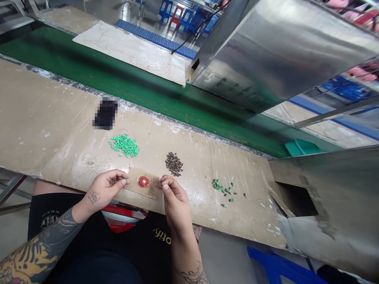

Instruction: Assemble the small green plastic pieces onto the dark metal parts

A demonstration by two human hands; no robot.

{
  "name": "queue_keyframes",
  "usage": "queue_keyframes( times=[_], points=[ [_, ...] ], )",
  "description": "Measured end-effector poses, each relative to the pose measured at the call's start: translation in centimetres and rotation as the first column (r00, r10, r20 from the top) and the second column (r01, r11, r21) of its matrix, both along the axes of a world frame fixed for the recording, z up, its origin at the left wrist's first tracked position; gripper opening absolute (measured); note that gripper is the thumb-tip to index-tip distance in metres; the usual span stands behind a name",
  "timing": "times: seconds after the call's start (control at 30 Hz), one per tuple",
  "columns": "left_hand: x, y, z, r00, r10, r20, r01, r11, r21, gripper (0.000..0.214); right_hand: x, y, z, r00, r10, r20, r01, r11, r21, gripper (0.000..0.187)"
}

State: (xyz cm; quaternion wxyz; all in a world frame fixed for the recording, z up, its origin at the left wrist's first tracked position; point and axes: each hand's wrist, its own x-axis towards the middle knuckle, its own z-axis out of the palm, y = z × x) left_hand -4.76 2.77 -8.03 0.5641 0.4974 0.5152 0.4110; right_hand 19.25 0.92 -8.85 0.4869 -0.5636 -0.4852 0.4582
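Observation:
My left hand (pixel 107 188) is closed in a pinch, with a tiny green piece (pixel 127 180) between thumb and forefinger. Opposite it, my right hand (pixel 177 202) also pinches with thumb and forefinger; whatever is at its fingertips is too small to name. Between the hands lies a cardboard piece (pixel 134 173) bearing a small round dish (pixel 143 181) with something glossy red in it, and tiny brown bits (pixel 152 188) beside the dish. A heap of small green pieces (pixel 126 145) sits beyond my left hand. Past my right hand is a pile of small dark brown pieces (pixel 174 163).
Scattered green-and-brown pieces (pixel 223 187) lie on the worn tabletop (pixel 201 165) to the right. A blurred dark object (pixel 106 114) rests at the far left. Behind the table runs a green belt (pixel 133 86), with a large metal housing (pixel 266 51) over it. A blue stool (pixel 278 264) stands lower right.

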Motion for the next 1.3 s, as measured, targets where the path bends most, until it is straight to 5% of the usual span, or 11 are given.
queue_keyframes(
  times=[0.13,0.33,0.5,1.3],
  points=[
    [0.2,0.0,-0.1,1.0,-0.009,-0.019,0.009,1.0,0.004,0.018,-0.2,0.0,0.0,0.999,0.007,-0.038,-0.008,1.0,-0.02,0.014],
    [0.1,0.0,-0.9,0.996,0.0,-0.091,0.007,0.997,0.075,0.018,-0.6,1.0,0.2,0.929,0.063,0.366,-0.11,0.988,0.11,0.013],
    [-0.2,0.0,-1.2,0.994,-0.006,-0.106,0.02,0.992,0.129,0.016,-0.9,1.9,0.1,0.862,0.111,0.495,-0.181,0.979,0.095,0.014],
    [-0.3,0.2,-1.2,0.999,0.007,-0.042,-0.003,0.994,0.107,0.016,-0.9,1.9,-0.1,0.747,0.076,0.66,-0.249,0.953,0.172,0.016]
  ],
)
